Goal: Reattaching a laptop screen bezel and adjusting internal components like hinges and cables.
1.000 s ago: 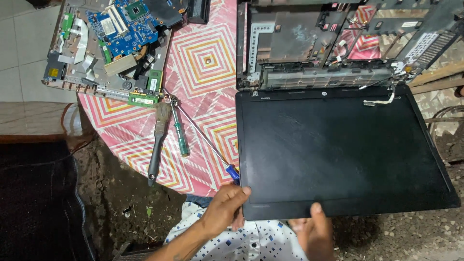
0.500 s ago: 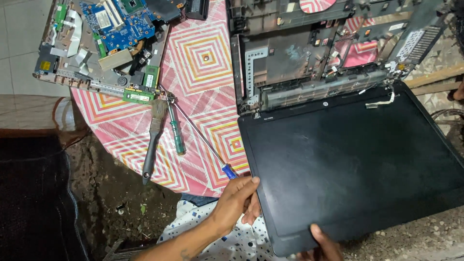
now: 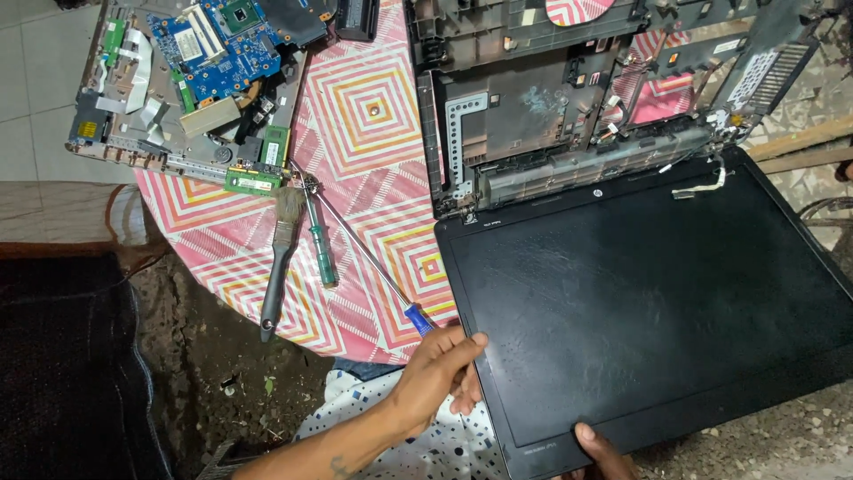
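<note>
Over patterned tablecloth [image 3: 373,107], laptop screen [image 3: 649,302] lies flat, long axis slanting right-downward.

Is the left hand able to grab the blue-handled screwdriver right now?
Probably yes. The left hand rests on the laptop screen's corner, right beside the screwdriver's blue handle, and nothing lies between them.

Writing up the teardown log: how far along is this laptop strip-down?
Done: the blue motherboard lies out on the table, and the base shell is gutted. In hand: the left hand holds a blue-handled screwdriver at the screen panel's left edge; the right hand grips its bottom edge. Left: the panel is still hinged to the base, bezel on.
</note>
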